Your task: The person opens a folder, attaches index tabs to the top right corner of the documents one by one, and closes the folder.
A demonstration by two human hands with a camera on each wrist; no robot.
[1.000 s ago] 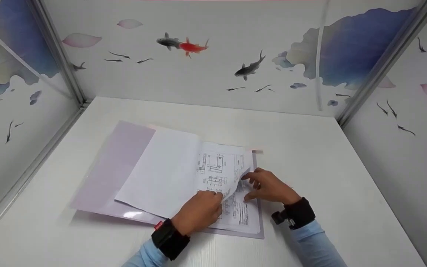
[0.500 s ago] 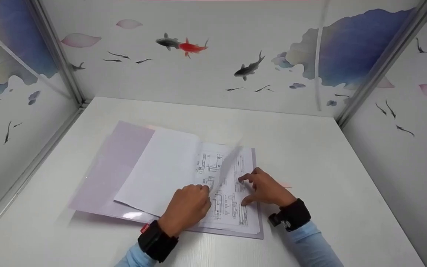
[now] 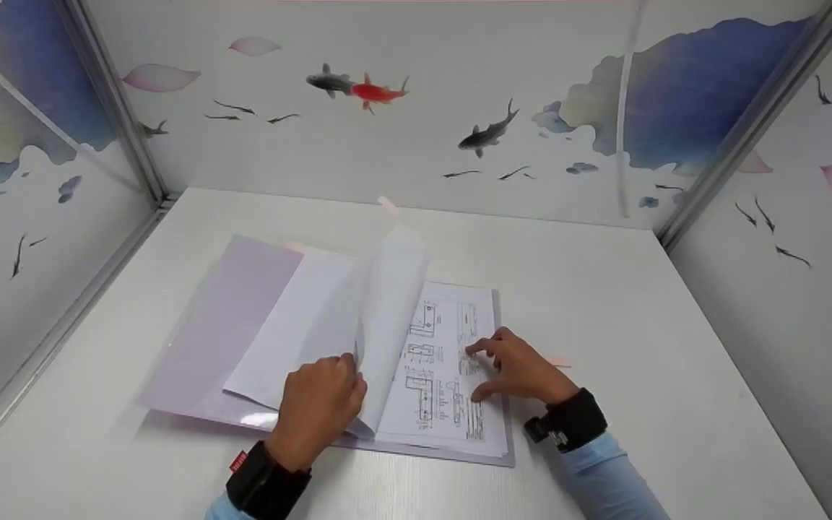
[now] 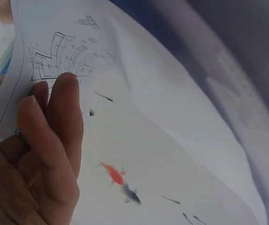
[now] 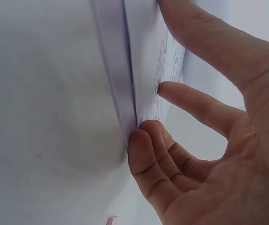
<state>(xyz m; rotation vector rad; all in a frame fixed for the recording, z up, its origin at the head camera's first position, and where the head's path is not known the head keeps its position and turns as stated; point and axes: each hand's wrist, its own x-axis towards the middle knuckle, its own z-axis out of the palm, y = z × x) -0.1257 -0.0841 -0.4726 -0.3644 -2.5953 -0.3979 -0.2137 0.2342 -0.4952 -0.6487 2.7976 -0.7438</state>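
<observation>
A lilac folder (image 3: 221, 318) lies spread on the white table with loose pages on it. My left hand (image 3: 318, 404) pinches the edge of a turned sheet (image 3: 391, 318), which stands curled over the folder's middle. In the left wrist view that sheet (image 4: 64, 47) runs between the thumb and fingers of the left hand (image 4: 45, 150), its drawing side showing. My right hand (image 3: 521, 367) rests with spread, bent fingers on the right-hand page (image 3: 445, 404), printed with technical drawings. In the right wrist view its fingertips (image 5: 141, 150) touch the folder's edge.
A pink tab (image 3: 388, 206) sticks up from the top of the raised sheet. Another pink tab (image 3: 560, 362) shows beside the right wrist. Blank white paper (image 3: 293, 325) covers part of the folder's left side. Printed panels (image 3: 401, 144) wall in the table (image 3: 589, 289).
My left hand has moved left, carrying the sheet up and over from the right-hand page. The right hand has shifted slightly and now rests on the page beneath.
</observation>
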